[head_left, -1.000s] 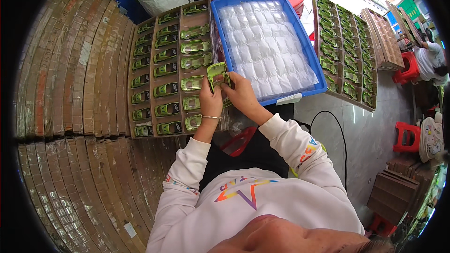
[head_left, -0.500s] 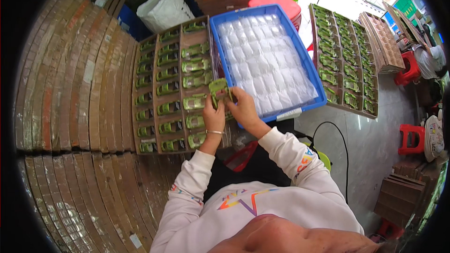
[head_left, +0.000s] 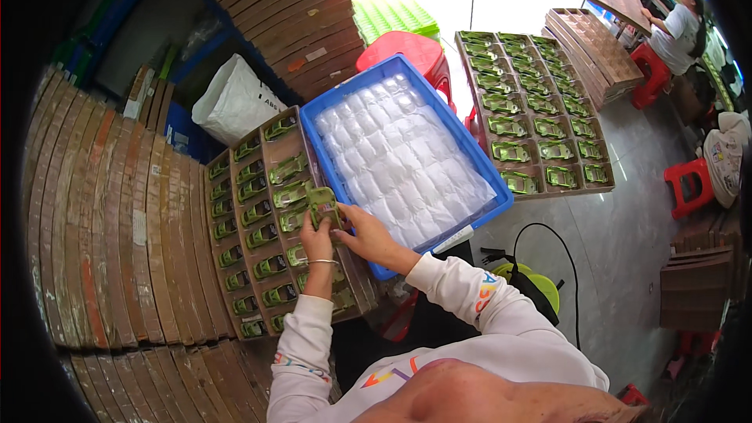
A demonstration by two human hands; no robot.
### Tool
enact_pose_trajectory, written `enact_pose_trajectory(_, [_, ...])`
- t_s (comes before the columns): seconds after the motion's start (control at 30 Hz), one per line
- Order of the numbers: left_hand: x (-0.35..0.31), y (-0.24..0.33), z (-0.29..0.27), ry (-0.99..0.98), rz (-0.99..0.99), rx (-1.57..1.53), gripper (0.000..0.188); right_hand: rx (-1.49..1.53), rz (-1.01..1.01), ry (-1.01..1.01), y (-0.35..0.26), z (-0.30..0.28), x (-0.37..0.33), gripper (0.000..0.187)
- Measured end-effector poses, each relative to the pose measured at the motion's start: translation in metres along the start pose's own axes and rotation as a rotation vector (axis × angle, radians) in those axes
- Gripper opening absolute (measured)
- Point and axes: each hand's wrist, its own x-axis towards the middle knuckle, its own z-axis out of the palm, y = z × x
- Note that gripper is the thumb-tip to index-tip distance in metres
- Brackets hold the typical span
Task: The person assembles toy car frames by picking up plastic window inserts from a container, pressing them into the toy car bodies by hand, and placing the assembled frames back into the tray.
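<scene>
A green plastic toy car body (head_left: 322, 202) is pinched between the fingers and thumb of my left hand (head_left: 317, 244), held up over the right column of a brown compartment tray (head_left: 357, 272). My right hand (head_left: 370, 233) closes on its right edge with thumb and index finger; the exact contact is partly hidden. Green toy cars (head_left: 270, 266), several with dark parts, lie in the tray's compartments. Right beside the tray sits a blue bin (head_left: 454, 121), filled with rows of white, pillow-like packets (head_left: 399, 160).
Brown trays (head_left: 117, 243) are stacked along the left, others (head_left: 274, 16) behind. A white sack (head_left: 239, 102) stands behind the tray. Another tray of green cars (head_left: 540, 121) is at right. Red stools (head_left: 689, 188) and a black cable (head_left: 568, 266) are farther right. Someone (head_left: 677, 35) sits at back right.
The view has turned, so the trays and bin appear shifted left and lower. Both hands still hold the toy car body, now nearer the tray's right column.
</scene>
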Motion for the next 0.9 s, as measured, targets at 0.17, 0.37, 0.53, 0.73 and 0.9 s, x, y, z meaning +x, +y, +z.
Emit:
enact_pose_trajectory(0.17, [0.072, -0.001, -0.021, 0.086, -0.061, 0.057, 0.036, 0.059, 0.068, -0.016, 0.024, -0.035, -0.005, 0.056])
enact_pose_trajectory(0.37, [0.191, -0.035, -0.09, 0.201, 0.114, 0.435, 0.039, 0.067, 0.11, 0.033, 0.055, -0.074, -0.011, 0.042])
enact_pose_trajectory(0.53, [0.248, -0.022, -0.097, 0.321, 0.139, 0.65, 0.029, 0.084, 0.205, 0.109, 0.063, -0.103, -0.013, 0.034])
enact_pose_trajectory(0.73, [0.285, -0.005, -0.063, 0.192, 0.145, 0.771, 0.023, 0.077, 0.282, 0.108, 0.071, -0.114, -0.01, 0.03])
enact_pose_trajectory(0.9, [0.322, -0.013, -0.044, 0.126, 0.179, 1.122, 0.021, 0.128, 0.297, 0.108, 0.066, -0.127, 0.003, 0.028])
